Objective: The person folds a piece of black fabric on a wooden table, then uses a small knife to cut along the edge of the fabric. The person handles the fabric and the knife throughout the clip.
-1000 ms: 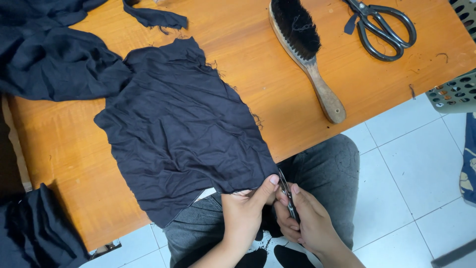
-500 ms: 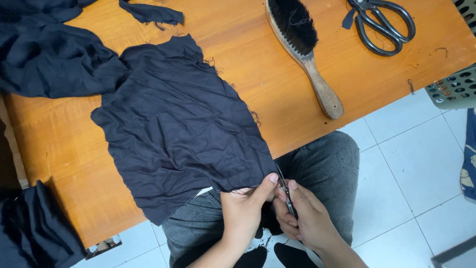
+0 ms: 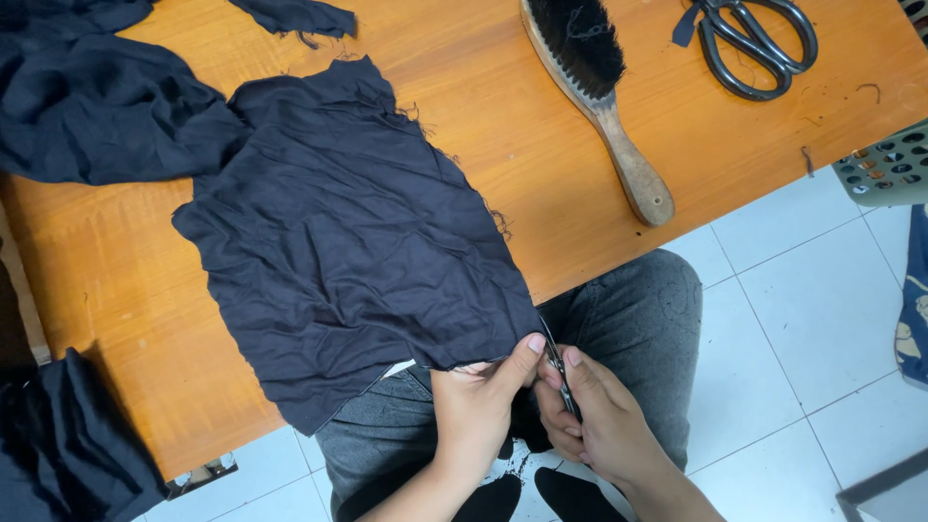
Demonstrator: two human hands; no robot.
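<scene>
A crumpled dark navy piece of cloth (image 3: 338,232) lies on the orange wooden table (image 3: 541,145) and hangs over its near edge onto my lap. My left hand (image 3: 478,411) pinches the cloth's lower right corner between thumb and fingers. My right hand (image 3: 590,420) grips small thread snips (image 3: 559,372), whose thin blades point up at that corner, right beside my left thumb. Both hands sit over my grey jeans, just below the table's edge.
A wooden brush (image 3: 594,87) with black bristles lies on the table, and large black scissors (image 3: 754,43) sit at the far right. More dark cloth (image 3: 87,97) is piled at the far left, and another heap (image 3: 68,445) lies lower left. A perforated basket (image 3: 884,164) stands at the right.
The view has shifted slightly. My hands stay at the cloth's corner with the snips; little else differs.
</scene>
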